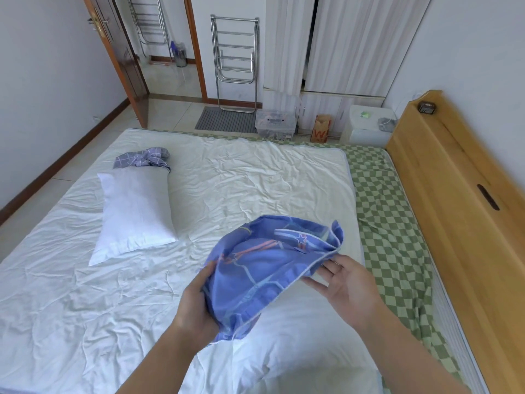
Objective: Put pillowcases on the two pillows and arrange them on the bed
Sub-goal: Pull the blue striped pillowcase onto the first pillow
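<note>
A blue pillowcase (264,268) is held above the bed (255,177), bunched in the left hand (196,305) and pinched by the right hand (346,285); a bare white pillow (136,211) is seen beyond.

Open white sheet (241,177) is lying between the bare pillow (133,211) at left and the green checked strip (383,211) at right. A crumpled grey pillowcase (145,159) is touching the pillow's far end. The wooden headboard (454,200) is walling off the right side. Blue pillowcase (264,268) is hanging over the near centre.
</note>
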